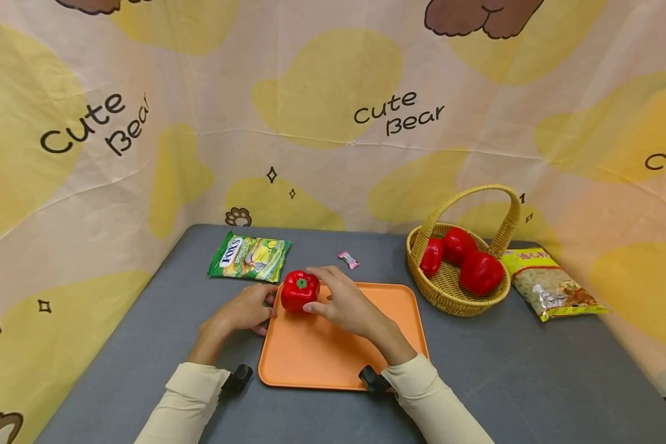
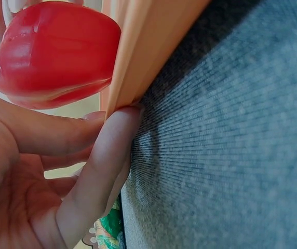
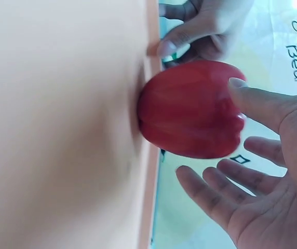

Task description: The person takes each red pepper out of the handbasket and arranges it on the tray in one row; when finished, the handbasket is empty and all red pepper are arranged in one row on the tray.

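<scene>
A red bell pepper [image 1: 300, 291] stands upright, green stem up, in the far left corner of the orange tray [image 1: 333, 364]. My left hand [image 1: 251, 307] pinches the tray's left rim between thumb and fingers, as the left wrist view shows, close beside the pepper. From the right, my right hand [image 1: 346, 302] reaches over the tray to the pepper. Its thumb overlaps the pepper's top edge in the right wrist view, while the other fingers [image 3: 205, 199] are spread and stand apart from it.
A yellow woven basket [image 1: 449, 302] with several red peppers stands at the right. Beside it lies a yellow-and-clear food bag [image 1: 555, 283]. Behind the tray are a green FOX'S candy bag [image 1: 251, 258] and a small pink wrapped candy [image 1: 348, 259]. A printed cloth hangs behind the grey table.
</scene>
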Action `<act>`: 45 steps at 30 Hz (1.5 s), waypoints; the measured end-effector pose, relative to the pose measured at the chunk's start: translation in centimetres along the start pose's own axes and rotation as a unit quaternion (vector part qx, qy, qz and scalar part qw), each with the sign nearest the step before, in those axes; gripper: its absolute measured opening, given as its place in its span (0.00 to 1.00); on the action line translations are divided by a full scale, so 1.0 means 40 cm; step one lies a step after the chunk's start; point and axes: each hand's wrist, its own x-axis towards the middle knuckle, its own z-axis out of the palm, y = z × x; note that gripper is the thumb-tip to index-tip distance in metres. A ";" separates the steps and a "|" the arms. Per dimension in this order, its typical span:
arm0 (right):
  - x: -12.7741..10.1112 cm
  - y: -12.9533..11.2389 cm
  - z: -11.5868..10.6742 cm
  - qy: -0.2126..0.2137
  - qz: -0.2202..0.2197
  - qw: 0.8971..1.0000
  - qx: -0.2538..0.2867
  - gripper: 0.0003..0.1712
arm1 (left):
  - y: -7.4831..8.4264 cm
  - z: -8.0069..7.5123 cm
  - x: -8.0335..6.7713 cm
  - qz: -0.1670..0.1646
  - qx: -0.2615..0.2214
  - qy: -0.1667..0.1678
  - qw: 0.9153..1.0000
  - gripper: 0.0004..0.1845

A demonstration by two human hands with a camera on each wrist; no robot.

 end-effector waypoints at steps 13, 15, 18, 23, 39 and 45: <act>-0.022 -0.002 -0.087 0.043 -0.013 0.999 0.003 0.34 | -0.003 0.001 -0.004 0.003 -0.002 0.001 1.000 0.27; -0.029 0.002 -0.105 0.049 -0.010 0.999 0.004 0.31 | -0.003 0.002 -0.003 0.003 -0.003 0.001 1.000 0.27; -0.038 0.011 -0.134 0.060 -0.006 0.998 0.015 0.27 | -0.002 0.003 -0.002 0.003 0.000 0.002 1.000 0.26; -0.052 0.030 -0.184 0.077 -0.005 0.997 0.019 0.22 | -0.001 0.003 -0.002 0.003 0.005 0.001 1.000 0.27; -0.118 0.103 -0.315 0.065 0.080 0.994 0.035 0.25 | 0.000 0.002 0.000 0.004 0.005 -0.003 1.000 0.27; -0.155 0.141 -0.369 0.082 0.104 0.991 0.025 0.27 | 0.002 0.002 0.000 0.008 0.009 0.000 1.000 0.27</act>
